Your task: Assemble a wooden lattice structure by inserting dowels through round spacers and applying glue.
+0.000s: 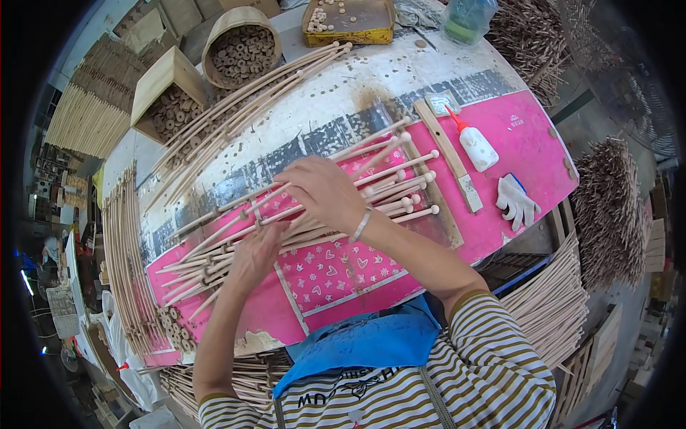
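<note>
Two hands (325,191) touch many sticks (314,234) near one bottle (479,149), one glove (514,201).

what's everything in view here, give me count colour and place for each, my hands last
ball-tipped sticks: many, pale wood, under the hands and farther back
wooden strips: two, brown, right of the hands
glue bottle: one, white with red cap, right
glove: one, white, below bottle
pink sheet: one, patterned, on table
table: one, worn white and grey, centre
round tub: one, wooden, upper left
square box: one, wooden, left of tub
discs: many, brown, tub, box, lower-left table
tray: one, yellow, top
beads: several, pale, in tray
stick bundles: several, pale to brown, around table
left hand: one, bare, at sticks
right hand: one, bare, over sticks
</note>
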`<state>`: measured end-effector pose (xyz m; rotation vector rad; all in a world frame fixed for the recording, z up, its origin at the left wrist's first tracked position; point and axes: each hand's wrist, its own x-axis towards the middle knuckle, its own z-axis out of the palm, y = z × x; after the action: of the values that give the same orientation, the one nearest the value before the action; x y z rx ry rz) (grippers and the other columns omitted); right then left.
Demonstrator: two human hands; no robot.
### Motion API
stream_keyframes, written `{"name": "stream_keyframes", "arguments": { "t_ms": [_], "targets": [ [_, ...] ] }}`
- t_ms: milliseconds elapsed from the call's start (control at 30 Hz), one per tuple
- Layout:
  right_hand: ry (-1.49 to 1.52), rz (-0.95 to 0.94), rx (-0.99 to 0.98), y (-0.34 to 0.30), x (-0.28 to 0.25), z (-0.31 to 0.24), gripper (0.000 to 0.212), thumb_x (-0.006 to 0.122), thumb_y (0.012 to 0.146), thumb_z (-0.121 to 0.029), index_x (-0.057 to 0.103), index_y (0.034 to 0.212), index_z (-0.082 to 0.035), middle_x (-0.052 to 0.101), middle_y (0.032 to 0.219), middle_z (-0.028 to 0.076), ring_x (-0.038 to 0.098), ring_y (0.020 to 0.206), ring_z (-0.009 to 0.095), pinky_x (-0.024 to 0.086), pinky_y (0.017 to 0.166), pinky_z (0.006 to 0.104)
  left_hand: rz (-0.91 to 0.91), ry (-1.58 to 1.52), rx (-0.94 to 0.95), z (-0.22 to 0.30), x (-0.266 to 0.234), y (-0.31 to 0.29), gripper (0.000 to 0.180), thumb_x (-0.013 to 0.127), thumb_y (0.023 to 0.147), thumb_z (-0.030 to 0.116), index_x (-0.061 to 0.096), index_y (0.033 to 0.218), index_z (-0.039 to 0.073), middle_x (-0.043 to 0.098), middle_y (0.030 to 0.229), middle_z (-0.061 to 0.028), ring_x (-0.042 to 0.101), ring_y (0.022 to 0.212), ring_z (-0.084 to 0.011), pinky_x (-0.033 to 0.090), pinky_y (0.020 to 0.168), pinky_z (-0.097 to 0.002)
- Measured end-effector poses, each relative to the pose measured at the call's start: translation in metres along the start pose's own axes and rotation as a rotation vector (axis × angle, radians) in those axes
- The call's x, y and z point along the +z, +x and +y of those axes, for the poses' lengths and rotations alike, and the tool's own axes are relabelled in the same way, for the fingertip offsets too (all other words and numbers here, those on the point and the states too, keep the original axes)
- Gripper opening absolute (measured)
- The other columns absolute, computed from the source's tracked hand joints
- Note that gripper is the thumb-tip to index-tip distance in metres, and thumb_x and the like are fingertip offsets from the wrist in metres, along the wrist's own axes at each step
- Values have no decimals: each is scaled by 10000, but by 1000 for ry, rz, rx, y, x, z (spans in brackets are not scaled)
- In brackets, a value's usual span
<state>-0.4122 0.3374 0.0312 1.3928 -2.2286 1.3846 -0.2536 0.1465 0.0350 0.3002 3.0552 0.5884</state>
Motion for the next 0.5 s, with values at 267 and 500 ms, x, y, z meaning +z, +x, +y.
{"name": "stream_keyframes", "arguments": {
  "t_ms": [267,500],
  "targets": [
    [-34,130,149,-79,-45,-17,289,682,947,-77,704,1235,-69,685,1232,113,646,1165,321,512,1009,459,55,144,-3,-29,-29,48,542,548,950,15,538,1483,110,676,1112,-197,701,898,-419,571,768,-506],
    [-215,-135,195,-122,-28,23,395,717,913,-120,668,1305,-123,626,1391,93,552,1361,281,336,1236,526,64,313,52,-32,-43,120,650,601,906,-26,548,1513,197,625,1085,-92,645,1007,-291,533,819,-442]
  ]
}}
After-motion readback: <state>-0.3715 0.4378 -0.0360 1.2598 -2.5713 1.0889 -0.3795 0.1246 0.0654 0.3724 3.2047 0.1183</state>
